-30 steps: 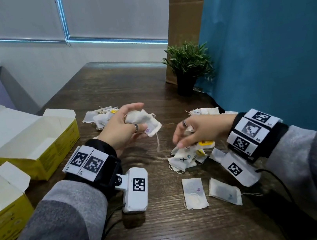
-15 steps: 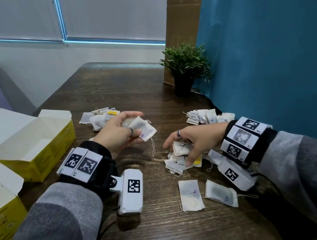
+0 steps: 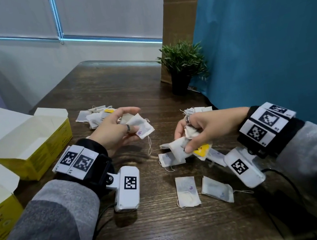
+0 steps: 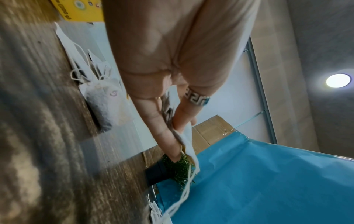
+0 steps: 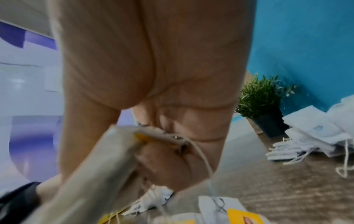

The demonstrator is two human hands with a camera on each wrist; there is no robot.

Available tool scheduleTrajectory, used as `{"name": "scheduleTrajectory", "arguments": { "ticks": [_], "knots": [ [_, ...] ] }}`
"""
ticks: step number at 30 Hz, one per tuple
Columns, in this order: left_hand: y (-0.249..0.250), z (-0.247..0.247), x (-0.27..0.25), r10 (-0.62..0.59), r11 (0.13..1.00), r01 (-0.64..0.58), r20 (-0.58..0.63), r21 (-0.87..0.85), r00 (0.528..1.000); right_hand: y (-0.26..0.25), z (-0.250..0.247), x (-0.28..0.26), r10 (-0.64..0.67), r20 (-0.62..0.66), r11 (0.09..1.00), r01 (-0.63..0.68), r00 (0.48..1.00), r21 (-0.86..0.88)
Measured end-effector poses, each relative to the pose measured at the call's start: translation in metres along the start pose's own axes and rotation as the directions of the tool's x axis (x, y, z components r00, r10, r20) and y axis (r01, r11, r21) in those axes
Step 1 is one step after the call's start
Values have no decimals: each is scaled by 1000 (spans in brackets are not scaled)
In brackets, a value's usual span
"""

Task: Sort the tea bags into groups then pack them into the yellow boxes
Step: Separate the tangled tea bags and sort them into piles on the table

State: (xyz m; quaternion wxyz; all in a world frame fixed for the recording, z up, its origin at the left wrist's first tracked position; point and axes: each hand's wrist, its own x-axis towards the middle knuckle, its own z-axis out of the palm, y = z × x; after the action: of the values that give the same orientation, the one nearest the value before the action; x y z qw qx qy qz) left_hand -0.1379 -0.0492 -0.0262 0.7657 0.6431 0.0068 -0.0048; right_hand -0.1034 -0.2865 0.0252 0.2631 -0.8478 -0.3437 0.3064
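My right hand [image 3: 200,128] grips a tea bag [image 3: 178,149] lifted off the center pile [image 3: 171,158]; my left hand [image 3: 114,134], holding the sorted bags [image 3: 140,127], sits just left.

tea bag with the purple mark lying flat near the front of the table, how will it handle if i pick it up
The tea bag is thin paper lying flat, so probably light and floppy. Its loose string curls at the corner and may dangle or snag. Bags in the right hand crumple, so it likely creases easily.

Person, two arms: grey knit sleeves [image 3: 52,224] with darker grey patches; black wrist straps [image 3: 90,167] bearing white square-coded marker tiles [image 3: 76,162]; white box-shaped wrist cameras [image 3: 127,188] with coded labels, black cables [image 3: 281,175]; silver patterned finger rings [image 4: 197,99].
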Motion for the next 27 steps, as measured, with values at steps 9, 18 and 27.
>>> {"name": "scheduleTrajectory", "arguments": {
  "ticks": [9, 18, 27],
  "knots": [
    [-2, -1, 1, 1, 1000, -1, -27, 4, 1000, -14, 45, 2, 113, 216, 927, -24, 970, -374],
    [4, 5, -3, -76, 996, 78, -46, 31, 996, -27, 20, 3, 13, -31, 996, -16, 999, -84],
    [18, 28, -17, -6, 995, 18, 128, -97, 992, -18, 2, 36, 95, -446, 872, 142, 890, 468]
  ]
}}
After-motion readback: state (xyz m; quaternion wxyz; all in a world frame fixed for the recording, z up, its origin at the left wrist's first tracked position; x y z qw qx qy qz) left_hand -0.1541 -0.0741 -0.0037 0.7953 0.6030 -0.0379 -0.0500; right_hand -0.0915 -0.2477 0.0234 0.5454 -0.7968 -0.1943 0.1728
